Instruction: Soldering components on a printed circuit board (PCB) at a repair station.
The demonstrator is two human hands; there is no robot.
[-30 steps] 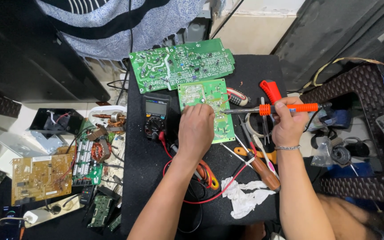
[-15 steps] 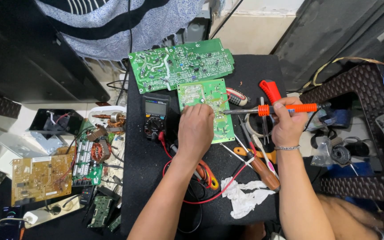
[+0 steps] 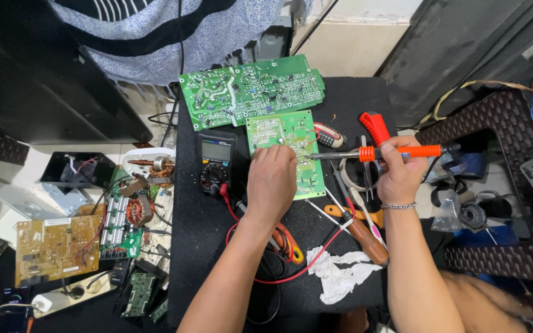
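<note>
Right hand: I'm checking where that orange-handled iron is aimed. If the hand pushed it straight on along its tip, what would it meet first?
The right hand points the soldering iron leftward; its tip would first meet the small green circuit board, close by the left hand. Height above the board is unclear.

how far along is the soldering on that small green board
Set up: the small green board lies on the black table beside the meter. In hand: the left hand steadies it while the right hand holds the soldering iron tip at it. Which joints remain can't be told.
</note>
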